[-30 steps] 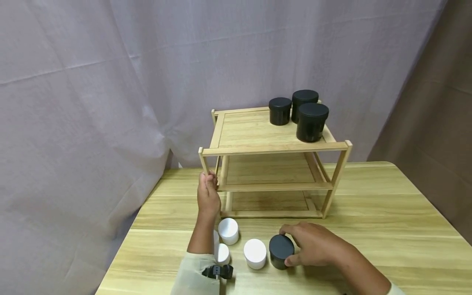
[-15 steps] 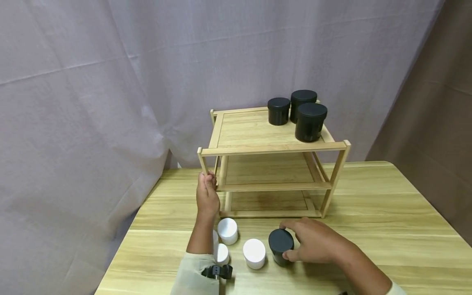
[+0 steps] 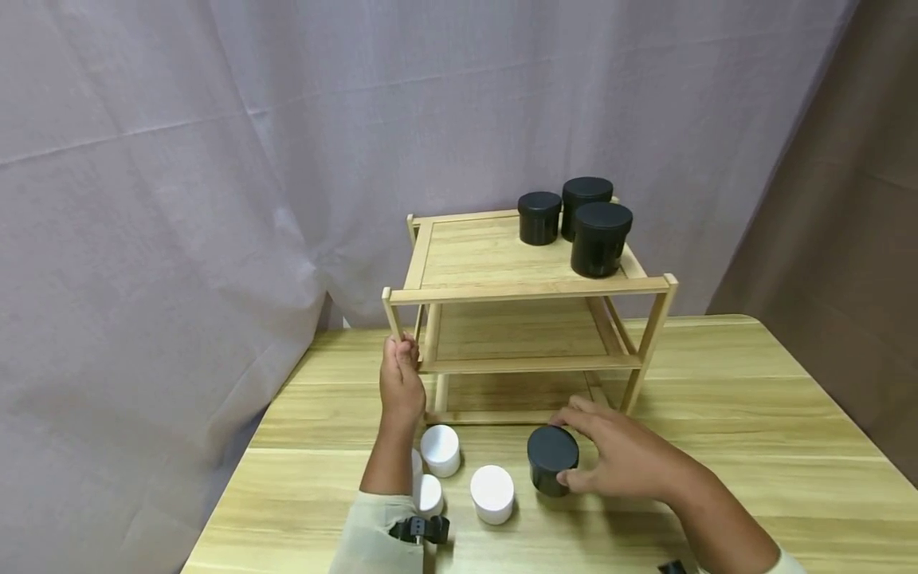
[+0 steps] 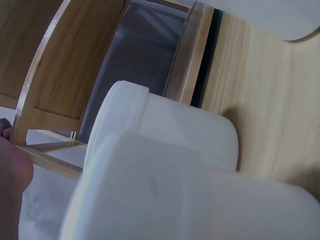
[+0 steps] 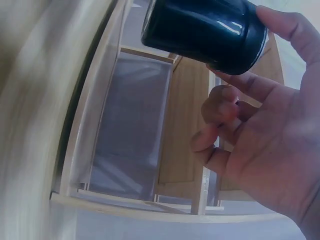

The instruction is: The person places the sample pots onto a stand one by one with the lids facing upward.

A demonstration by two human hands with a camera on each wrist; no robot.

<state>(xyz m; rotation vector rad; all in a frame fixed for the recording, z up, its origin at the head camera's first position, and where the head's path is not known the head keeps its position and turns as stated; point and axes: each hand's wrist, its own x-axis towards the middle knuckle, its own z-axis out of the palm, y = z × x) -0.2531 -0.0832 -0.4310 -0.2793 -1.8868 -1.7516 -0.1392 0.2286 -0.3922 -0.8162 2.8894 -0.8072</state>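
Observation:
My right hand (image 3: 622, 453) pinches a black lidded jar (image 3: 553, 460) between thumb and index finger. In the right wrist view that jar (image 5: 207, 32) hangs off the tabletop, its other fingers curled loosely below. My left hand (image 3: 402, 381) grips the front left post of a three-tier wooden shelf (image 3: 534, 365). Beneath the left forearm, white lidded jars (image 3: 429, 496) stand partly hidden. Another white jar (image 3: 441, 450) is near the shelf's front left foot, and one more white jar (image 3: 492, 494) stands left of the held jar. White jars (image 4: 165, 135) fill much of the left wrist view.
On the shelf's top right stand a smaller black jar (image 3: 539, 218), a black jar (image 3: 586, 195) at the back and a black jar (image 3: 601, 239) in front. A grey curtain (image 3: 215, 159) hangs behind the wooden table (image 3: 731, 399).
My right hand has lifted the black jar off the table and carried it slightly forward, toward the shelf. The left hand keeps its grip on the post.

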